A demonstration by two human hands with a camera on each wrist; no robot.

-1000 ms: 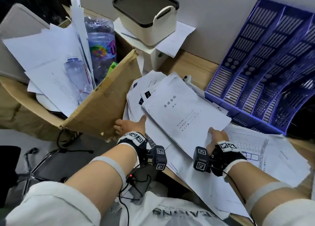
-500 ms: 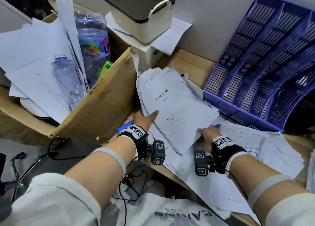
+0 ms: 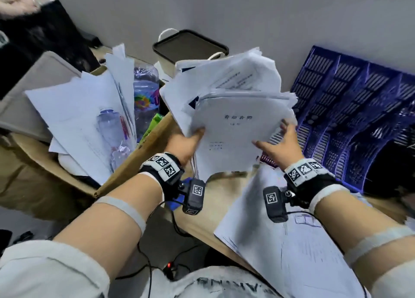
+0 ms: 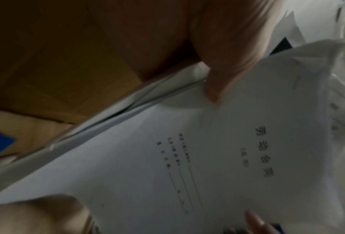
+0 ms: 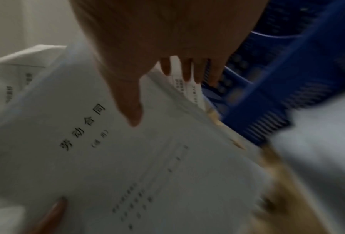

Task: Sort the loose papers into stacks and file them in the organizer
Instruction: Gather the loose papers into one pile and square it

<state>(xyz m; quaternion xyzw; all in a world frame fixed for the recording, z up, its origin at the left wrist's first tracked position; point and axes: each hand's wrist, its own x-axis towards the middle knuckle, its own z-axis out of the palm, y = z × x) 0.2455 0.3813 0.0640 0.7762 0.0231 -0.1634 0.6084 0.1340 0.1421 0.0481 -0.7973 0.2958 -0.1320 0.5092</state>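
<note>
A thick stack of white papers [image 3: 233, 127] with a printed title page on top is held up above the desk, tilted toward me. My left hand [image 3: 188, 140] grips its left edge, thumb on the top sheet [image 4: 213, 88]. My right hand [image 3: 278, 142] holds the right edge, thumb on the page [image 5: 131, 110] and fingers behind it. The blue slotted organizer [image 3: 350, 118] stands at the right against the wall. More loose sheets [image 3: 292, 241] lie on the wooden desk under my right arm.
A cardboard box [image 3: 143, 154] at the left holds papers [image 3: 74, 118] and plastic bottles [image 3: 146, 95]. A cream bin with a dark lid [image 3: 188, 48] stands behind the raised stack. A cable [image 3: 175, 225] hangs off the desk's front edge.
Both hands gathered the stack from the desk and lifted it up and toward me. The bare wooden desk shows where it lay.
</note>
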